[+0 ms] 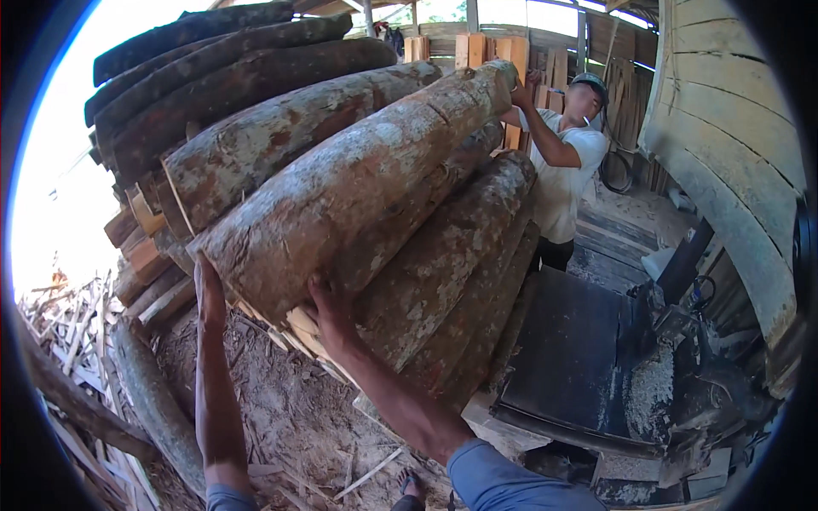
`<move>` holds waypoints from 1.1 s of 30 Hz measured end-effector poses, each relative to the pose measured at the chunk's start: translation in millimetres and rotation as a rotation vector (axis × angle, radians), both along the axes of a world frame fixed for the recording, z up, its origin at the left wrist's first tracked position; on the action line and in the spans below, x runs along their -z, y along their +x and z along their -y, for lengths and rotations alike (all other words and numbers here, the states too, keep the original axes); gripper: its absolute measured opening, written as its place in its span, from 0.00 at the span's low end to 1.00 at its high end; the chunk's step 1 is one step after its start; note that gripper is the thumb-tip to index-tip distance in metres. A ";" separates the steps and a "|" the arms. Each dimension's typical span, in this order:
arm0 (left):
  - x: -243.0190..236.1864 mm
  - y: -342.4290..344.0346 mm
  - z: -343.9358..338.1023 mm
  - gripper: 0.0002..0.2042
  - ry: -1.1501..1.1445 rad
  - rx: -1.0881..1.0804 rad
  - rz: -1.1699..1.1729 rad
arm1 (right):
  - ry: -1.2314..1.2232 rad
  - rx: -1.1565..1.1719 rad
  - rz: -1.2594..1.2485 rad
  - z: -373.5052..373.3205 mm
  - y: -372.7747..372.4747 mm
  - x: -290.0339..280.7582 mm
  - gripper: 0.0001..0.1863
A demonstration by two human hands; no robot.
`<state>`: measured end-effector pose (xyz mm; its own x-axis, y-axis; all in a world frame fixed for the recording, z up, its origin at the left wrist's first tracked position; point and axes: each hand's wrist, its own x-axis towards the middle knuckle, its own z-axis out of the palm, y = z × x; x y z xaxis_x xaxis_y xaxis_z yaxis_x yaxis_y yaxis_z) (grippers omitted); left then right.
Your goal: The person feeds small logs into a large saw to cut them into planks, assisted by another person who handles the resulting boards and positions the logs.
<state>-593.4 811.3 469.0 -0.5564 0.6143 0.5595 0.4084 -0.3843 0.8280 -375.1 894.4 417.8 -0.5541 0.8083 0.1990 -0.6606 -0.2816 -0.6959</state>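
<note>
A long, bark-covered log slab (358,179) lies slanting across the top of a stack, its near end toward me. My left hand (210,285) holds the left corner of that end, fingers pointing up along it. Lower on the right edge, my right hand (331,308) grips the same slab, fingers partly hidden by it. At the far end stands a co-worker (567,157) in a white shirt and cap, arms raised, with a hand at the slab's tip. More bark-covered slabs (452,260) lie beneath and to the right of it.
Dark slabs (230,81) are piled at the left. A sawing machine with a flat black table (562,353) and sawdust stands at the right, below a big curved wooden panel (724,128). Wood scraps (77,332) and a thin log (153,400) lie on the ground.
</note>
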 end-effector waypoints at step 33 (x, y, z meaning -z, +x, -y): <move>377.1 648.5 80.5 0.48 -0.300 0.651 0.538 | -0.708 0.090 0.460 152.2 631.0 372.1 0.43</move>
<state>55.1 730.8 91.8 -0.1873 0.9783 0.0887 -0.2873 -0.1409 0.9474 255.9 742.2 45.7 -0.3836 0.7018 -0.6002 -0.3958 -0.7122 -0.5798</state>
